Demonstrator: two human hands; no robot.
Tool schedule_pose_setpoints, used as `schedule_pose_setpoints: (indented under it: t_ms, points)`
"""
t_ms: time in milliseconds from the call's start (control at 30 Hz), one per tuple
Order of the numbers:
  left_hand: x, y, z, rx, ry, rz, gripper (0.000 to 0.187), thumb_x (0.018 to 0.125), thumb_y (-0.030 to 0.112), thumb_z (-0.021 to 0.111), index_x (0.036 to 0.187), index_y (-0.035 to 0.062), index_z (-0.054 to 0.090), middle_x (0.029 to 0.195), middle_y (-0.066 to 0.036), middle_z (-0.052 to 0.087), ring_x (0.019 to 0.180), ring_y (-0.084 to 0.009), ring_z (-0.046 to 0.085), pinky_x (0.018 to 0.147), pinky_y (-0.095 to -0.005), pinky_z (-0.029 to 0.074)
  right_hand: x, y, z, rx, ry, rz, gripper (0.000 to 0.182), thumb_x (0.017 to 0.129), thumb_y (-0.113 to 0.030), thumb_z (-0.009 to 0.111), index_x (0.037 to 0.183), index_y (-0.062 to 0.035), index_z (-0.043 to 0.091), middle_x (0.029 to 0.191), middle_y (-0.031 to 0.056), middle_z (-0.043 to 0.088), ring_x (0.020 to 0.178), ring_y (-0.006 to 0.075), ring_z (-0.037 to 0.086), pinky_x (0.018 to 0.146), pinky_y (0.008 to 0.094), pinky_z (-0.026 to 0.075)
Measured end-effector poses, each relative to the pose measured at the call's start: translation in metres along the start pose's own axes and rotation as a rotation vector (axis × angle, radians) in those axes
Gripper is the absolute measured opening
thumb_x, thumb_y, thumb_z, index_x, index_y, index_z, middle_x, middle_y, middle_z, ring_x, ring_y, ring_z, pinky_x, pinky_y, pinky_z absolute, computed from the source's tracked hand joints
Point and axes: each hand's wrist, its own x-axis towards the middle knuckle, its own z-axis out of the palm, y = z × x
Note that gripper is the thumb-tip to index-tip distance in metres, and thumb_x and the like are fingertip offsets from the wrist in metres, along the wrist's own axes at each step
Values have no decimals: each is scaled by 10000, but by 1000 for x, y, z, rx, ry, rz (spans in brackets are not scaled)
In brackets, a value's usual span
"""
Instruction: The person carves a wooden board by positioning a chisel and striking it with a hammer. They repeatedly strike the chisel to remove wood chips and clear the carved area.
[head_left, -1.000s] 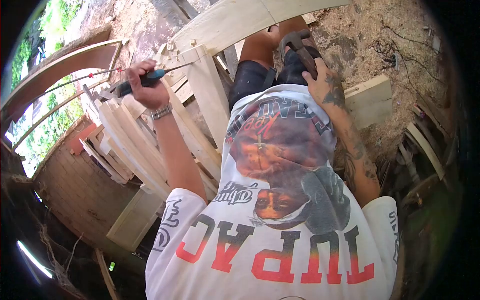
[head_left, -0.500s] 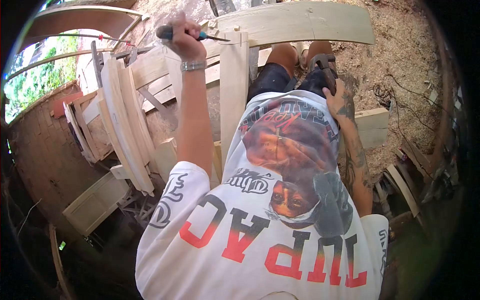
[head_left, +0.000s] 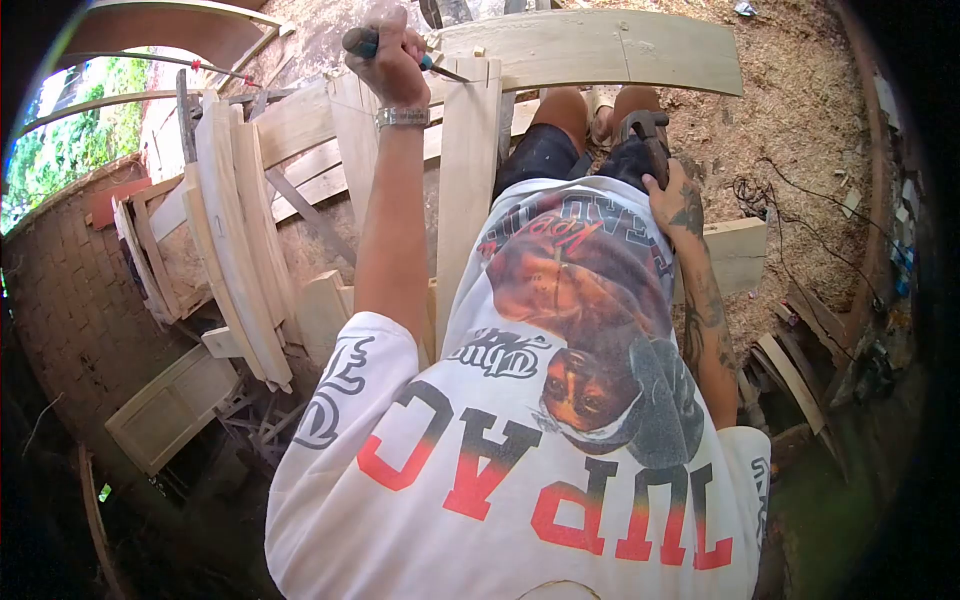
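Observation:
My left hand (head_left: pixel 393 70), with a metal watch on its wrist, is closed round the dark and teal handle of a chisel (head_left: pixel 361 42). The chisel's thin blade slants down to the right, its tip at the notched end of a pale upright board (head_left: pixel 468 160). Behind that end lies a wide curved plank (head_left: pixel 610 50) with a pencil line across it. My right hand (head_left: pixel 674 200) rests by my right thigh, fingers wrapped round a hammer (head_left: pixel 650 130) whose metal head points away from me. Part of the hammer's handle is hidden by the hand.
Several curved wooden pieces (head_left: pixel 235 240) lean together on the left. A panelled wooden door piece (head_left: pixel 172 408) is at lower left. Sawdust and shavings (head_left: pixel 800 110) cover the ground to the right, where dark cables (head_left: pixel 785 215) lie. A plank end (head_left: pixel 735 250) sticks out beside my right arm.
My left hand has shifted right and slightly down with the chisel, bringing its tip further across the notched board end. The right hand and hammer stay by the thigh. The view has moved slightly.

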Motion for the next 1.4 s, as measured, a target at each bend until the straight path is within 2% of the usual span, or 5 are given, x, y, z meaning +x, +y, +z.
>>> schedule_pose_setpoints:
  t_ms: [233,533,1067,1167,1400]
  points:
    - [3,-8,-8,-14,-40,37,387,869,77,693,606,145,418,495,19,400,413,-109,406,430,-279,317,-2,-7,-5,12,-28,22,523,898,-291,715,1292,22,574,1169,318,671,1117,491,640,950,521,512]
    - [5,-10,-13,-1,-42,4,399,879,91,708,613,145,415,498,23,399,425,-104,416,433,-271,324,6,7,6,-17,-66,50,683,910,-367,701,1415,48,504,1315,312,617,1233,476,590,1048,501,470]
    - [8,-12,-18,-21,-71,32,356,861,99,700,625,140,436,495,13,416,419,-116,418,441,-289,347,1,1,1,-9,-25,18,585,898,-320,720,1333,32,552,1210,317,657,1159,487,622,990,521,492]
    - [6,-13,-20,-20,-58,-36,387,973,140,659,659,158,433,505,34,420,408,-82,382,387,-258,320,0,-1,-1,-22,-25,18,591,901,-328,713,1347,24,552,1210,315,659,1166,485,621,995,520,491]
    - [13,-20,-23,38,39,-19,432,978,174,639,614,168,406,476,35,383,384,-85,349,370,-278,289,1,12,15,5,62,3,574,905,-342,705,1334,10,557,1196,316,660,1156,481,625,988,521,487]
